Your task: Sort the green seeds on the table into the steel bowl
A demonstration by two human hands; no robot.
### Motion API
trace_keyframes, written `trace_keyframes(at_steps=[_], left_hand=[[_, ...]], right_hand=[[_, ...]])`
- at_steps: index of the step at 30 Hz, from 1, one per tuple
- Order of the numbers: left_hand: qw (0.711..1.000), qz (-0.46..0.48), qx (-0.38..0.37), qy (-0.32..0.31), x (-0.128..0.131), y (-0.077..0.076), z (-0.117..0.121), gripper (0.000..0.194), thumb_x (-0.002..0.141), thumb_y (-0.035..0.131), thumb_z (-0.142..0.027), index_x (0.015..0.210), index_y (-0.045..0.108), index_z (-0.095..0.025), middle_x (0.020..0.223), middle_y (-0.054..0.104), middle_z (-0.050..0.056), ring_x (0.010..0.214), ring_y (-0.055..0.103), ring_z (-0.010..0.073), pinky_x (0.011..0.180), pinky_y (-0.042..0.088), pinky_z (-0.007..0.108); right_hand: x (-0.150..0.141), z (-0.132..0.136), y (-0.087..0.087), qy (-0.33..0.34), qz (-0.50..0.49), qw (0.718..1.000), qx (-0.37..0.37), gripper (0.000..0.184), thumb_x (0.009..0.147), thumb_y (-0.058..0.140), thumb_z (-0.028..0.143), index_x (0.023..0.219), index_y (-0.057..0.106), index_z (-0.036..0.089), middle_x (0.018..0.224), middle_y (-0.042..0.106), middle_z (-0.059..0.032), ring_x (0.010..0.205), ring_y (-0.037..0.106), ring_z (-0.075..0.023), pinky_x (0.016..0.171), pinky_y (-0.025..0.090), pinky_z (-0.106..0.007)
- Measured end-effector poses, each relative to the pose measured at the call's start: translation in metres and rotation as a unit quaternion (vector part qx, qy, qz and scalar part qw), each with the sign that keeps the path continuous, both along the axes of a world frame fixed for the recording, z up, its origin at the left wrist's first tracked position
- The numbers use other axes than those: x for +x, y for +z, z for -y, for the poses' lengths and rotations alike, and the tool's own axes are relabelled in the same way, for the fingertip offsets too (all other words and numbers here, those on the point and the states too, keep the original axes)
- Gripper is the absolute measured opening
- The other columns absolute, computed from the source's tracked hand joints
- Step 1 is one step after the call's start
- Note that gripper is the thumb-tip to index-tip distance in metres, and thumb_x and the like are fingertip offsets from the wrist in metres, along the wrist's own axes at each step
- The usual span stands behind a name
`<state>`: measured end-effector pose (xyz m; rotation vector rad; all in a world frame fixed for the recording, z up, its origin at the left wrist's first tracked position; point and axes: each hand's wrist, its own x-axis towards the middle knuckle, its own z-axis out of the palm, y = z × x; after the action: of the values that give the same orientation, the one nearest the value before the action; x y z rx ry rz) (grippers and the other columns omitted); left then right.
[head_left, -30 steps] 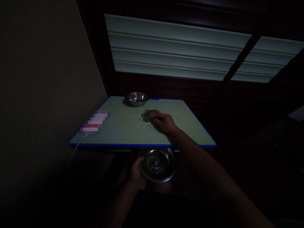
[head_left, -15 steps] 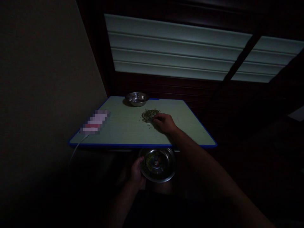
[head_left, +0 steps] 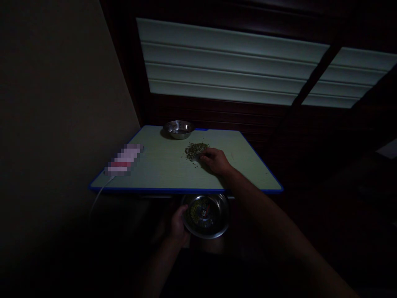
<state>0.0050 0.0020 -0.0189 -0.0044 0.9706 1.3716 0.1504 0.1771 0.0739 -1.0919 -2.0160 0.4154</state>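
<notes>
My left hand [head_left: 179,225] grips the left rim of a shiny metal bowl [head_left: 221,229] below the table's front edge. Some small greenish bits and a little dark and orange patch show in its bottom. On the table lies a loose pile of small greenish-brown grains [head_left: 194,150], with a few scattered around it. My right hand [head_left: 216,160] rests at the pile's right edge, thumb and fingers closed together in a pinch. Whatever is between those fingertips is too small and dark to make out.
A second metal bowl [head_left: 179,130] stands at the back of the pale, blue-edged table [head_left: 161,176]. At the left lies a pixelated phone-like object [head_left: 124,159] with a white cable [head_left: 101,192]. A wall [head_left: 62,103] rises close on the left; a slatted window panel [head_left: 229,62] is behind.
</notes>
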Motion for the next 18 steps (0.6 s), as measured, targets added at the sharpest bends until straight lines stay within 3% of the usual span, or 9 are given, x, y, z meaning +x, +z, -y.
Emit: trace_keyframes(at_steps=[18], left_hand=[[1.0,0.001,-0.02,-0.001,0.003,0.013,0.002,0.009,0.069,0.063,-0.019,0.068,0.071,-0.015,0.064,0.074,0.008,0.061,0.069,0.0221,0.061,0.055,0.032]], right_hand=[[0.001,0.0,-0.002,-0.002,-0.027,0.999,-0.018,0.011,0.077,0.064,0.023,0.082,0.073,0.02,0.083,0.072,-0.0025,0.081,0.062,-0.0175,0.078,0.047,-0.031]])
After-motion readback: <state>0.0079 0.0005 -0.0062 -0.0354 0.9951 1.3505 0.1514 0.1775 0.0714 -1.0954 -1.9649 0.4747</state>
